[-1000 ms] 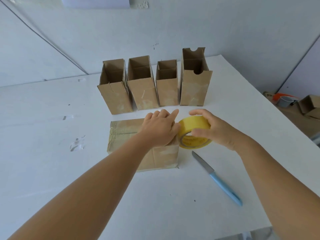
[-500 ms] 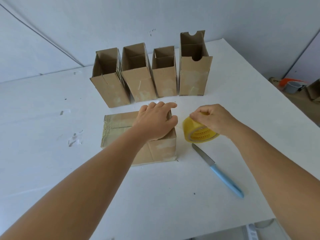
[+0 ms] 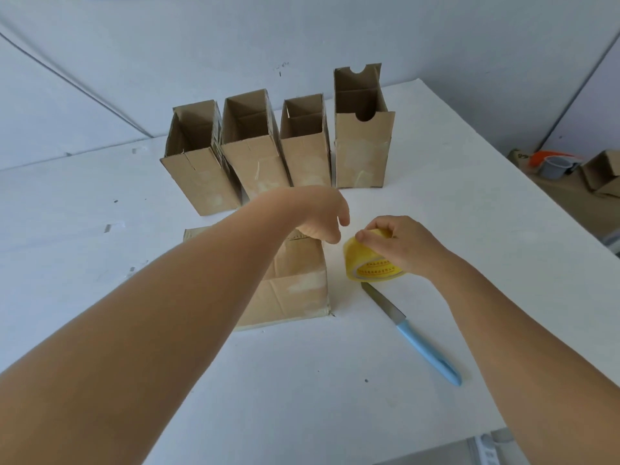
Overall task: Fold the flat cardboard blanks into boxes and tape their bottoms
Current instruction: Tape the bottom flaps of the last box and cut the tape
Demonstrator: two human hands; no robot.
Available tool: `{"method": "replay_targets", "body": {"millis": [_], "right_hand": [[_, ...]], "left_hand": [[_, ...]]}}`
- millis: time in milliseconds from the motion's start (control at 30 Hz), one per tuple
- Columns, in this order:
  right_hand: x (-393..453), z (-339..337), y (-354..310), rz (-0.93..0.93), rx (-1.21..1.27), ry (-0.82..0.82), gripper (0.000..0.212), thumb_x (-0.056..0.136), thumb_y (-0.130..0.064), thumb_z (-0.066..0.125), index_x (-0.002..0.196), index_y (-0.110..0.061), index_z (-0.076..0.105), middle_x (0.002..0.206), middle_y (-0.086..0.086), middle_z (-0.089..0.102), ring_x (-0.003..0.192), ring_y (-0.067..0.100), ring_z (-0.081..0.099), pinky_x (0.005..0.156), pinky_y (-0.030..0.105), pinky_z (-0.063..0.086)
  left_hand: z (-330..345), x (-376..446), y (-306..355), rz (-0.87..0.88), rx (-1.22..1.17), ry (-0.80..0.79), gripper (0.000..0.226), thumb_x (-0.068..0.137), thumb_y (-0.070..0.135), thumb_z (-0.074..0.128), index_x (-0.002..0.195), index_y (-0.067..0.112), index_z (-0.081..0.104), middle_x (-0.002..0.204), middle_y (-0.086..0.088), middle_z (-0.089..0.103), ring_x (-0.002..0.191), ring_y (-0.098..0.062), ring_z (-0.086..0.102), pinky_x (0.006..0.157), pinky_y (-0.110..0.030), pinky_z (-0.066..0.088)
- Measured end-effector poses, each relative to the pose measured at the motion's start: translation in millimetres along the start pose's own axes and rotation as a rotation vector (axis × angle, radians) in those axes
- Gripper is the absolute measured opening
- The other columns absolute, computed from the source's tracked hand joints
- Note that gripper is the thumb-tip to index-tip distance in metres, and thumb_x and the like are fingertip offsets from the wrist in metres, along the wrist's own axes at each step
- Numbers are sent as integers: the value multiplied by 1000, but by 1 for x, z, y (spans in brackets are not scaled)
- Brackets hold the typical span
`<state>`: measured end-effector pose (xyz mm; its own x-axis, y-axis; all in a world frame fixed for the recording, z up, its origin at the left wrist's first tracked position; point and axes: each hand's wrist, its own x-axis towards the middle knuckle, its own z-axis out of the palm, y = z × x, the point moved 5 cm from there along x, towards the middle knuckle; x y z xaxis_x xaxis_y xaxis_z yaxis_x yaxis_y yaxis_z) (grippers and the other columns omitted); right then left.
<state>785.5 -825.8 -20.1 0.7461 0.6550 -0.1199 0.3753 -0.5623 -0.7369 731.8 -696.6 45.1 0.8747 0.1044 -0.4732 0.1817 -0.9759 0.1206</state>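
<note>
Right hand point(image 3: 407, 245): grip closed on the glossy round roll of yellow adhesive tape point(image 3: 369, 263), fingertips pinching its upper rim. Just left of that grip lies the matte brown cardboard box point(image 3: 295, 283), on its side on the smooth white desk point(image 3: 436, 213). Left hand point(image 3: 317, 213): fingers loosely curled, holding nothing; half a second ago it pressed flat on this box, now it is raised above its far end. Below the grip lies a light-blue-handled knife with a grey steel blade point(image 3: 412, 333). Beyond the grip, four open-topped brown cardboard boxes point(image 3: 295, 142) stand upright in a row.
</note>
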Motion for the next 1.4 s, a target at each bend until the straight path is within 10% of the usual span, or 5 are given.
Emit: {"method": "replay_targets", "body": {"millis": [200,467,733,1000,1400], "right_hand": [[3,3,10,20,58,17,23,89,-47,54,89,-24,57,85,-6,57,78,13,53,62,27,37],[-6,13,18,19,135,107,22,92,-40,54,104,-21,57,97,-6,58,92,13,55,70,23,38],[-39,22,28,188,108,296,82,76,-37,75,140,-17,27,134,3,34,119,17,42,95,30,41],[-74,59,65,400,-285,-3,45,77,-33,69,114,-17,49,107,3,37,108,25,44,77,29,39],[-97,35,51,269,-275,128,21,87,-9,44,79,-18,61,72,-3,53,73,22,51,59,28,35]], "left_hand": [[2,15,-3,36,-189,-86,41,80,24,74,119,30,62,94,6,72,72,-4,65,71,-19,47],[8,18,-10,79,-411,-55,47,81,18,74,123,31,59,93,3,75,91,-15,68,90,-29,51],[11,18,-13,123,-448,-20,55,84,16,70,133,31,51,89,10,74,80,-9,64,82,-24,48],[12,15,-12,136,-438,-3,53,87,15,67,134,30,49,91,12,74,79,-9,62,75,-22,44],[14,14,-12,152,-436,28,50,88,17,65,134,29,49,93,11,74,78,-10,62,81,-25,47]]}}
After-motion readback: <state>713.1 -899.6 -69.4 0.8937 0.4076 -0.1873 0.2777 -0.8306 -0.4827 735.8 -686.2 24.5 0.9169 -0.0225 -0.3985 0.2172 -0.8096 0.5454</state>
